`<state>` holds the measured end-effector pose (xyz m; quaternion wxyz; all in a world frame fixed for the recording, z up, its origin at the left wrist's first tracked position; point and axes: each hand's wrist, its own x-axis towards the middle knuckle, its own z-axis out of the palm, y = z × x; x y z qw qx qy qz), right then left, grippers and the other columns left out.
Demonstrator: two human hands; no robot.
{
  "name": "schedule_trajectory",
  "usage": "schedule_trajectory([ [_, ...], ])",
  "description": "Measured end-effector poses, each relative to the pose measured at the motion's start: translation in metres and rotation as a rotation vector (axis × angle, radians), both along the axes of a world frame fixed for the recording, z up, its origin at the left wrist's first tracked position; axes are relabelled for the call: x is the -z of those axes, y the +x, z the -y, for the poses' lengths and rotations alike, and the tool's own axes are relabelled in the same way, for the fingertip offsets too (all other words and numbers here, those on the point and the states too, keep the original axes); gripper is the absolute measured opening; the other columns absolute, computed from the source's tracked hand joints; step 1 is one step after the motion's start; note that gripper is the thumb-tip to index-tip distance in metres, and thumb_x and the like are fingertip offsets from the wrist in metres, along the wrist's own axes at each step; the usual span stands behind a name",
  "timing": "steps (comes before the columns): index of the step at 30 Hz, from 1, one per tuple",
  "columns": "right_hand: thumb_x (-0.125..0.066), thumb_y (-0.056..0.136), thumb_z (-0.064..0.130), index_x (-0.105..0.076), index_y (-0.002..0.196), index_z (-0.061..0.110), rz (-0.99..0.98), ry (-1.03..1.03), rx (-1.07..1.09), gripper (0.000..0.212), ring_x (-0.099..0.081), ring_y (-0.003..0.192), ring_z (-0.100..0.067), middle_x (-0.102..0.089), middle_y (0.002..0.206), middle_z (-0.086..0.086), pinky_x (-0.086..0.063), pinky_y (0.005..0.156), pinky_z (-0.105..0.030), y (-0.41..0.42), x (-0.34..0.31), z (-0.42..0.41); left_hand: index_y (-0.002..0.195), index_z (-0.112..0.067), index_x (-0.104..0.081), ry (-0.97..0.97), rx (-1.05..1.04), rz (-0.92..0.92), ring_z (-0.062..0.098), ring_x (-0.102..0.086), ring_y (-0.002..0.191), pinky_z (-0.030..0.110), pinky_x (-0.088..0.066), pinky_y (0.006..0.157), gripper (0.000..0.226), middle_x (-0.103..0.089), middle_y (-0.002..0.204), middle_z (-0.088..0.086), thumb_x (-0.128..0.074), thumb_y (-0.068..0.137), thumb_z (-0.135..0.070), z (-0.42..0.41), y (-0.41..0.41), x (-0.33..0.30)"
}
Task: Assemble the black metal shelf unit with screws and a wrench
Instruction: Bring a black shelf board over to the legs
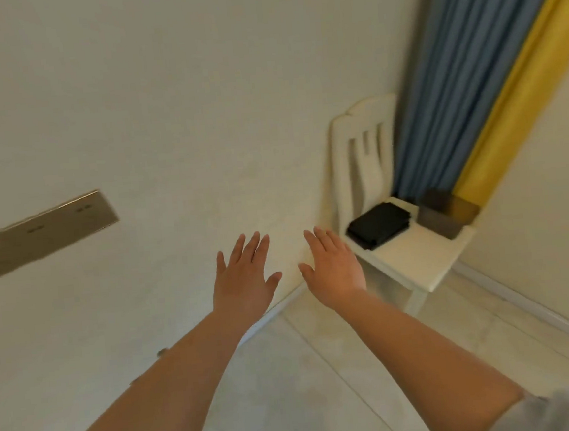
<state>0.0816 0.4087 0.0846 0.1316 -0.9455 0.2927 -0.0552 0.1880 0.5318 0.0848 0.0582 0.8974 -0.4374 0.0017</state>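
Left hand (243,275) and right hand (334,266) outstretched, fingers straight.

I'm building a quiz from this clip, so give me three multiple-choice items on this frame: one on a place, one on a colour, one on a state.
1. Where does the black stack lie?
A. on the white chair's seat
B. on the floor
C. in the left hand

2. What colour is the curtain strip next to the blue curtain?
A. red
B. yellow
C. green

3. How are the hands?
A. both gripping a wrench
B. both fists
C. both open, holding nothing

Key: 1 A, the stack rests on the white chair; 2 B, the yellow strip borders the blue; 3 C, left hand and right hand show spread fingers.
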Motion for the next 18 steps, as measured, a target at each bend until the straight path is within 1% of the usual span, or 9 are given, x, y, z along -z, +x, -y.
schedule_trajectory([
  [6, -0.033, 0.101, 0.04, -0.008, 0.152, 0.018, 0.01, 0.03, 0.154, 0.061, 0.001, 0.147, -0.018, -0.006, 0.159, 0.0, -0.004, 0.119, -0.034, -0.023, 0.005, 0.097, 0.151, -0.023, 0.003, 0.002, 0.15, -0.013, 0.015, 0.009, 0.146, 0.045, -0.001, 0.117, 0.067, 0.006, 0.159, -0.007, -0.03, 0.099, -0.048, 0.115, -0.007, 0.003],
  [11, -0.034, 0.101, 0.04, -0.009, 0.152, 0.019, 0.015, 0.059, 0.253, 0.061, 0.001, 0.147, -0.018, -0.006, 0.16, 0.0, -0.004, 0.119, -0.034, -0.009, 0.012, 0.161, 0.151, -0.022, 0.0, -0.004, 0.251, 0.0, 0.016, 0.006, 0.146, 0.046, -0.004, 0.118, 0.067, 0.003, 0.159, -0.006, -0.032, 0.098, -0.048, 0.192, 0.015, 0.005],
  [18, -0.036, 0.1, 0.04, -0.01, 0.152, 0.019, 0.041, 0.108, 0.393, 0.061, 0.001, 0.147, -0.017, -0.007, 0.159, 0.001, -0.006, 0.118, -0.033, 0.018, 0.022, 0.241, 0.151, -0.022, 0.001, 0.024, 0.363, -0.014, 0.016, 0.004, 0.146, 0.045, -0.004, 0.117, 0.067, 0.001, 0.159, -0.006, -0.032, 0.099, -0.048, 0.299, 0.049, 0.013],
])
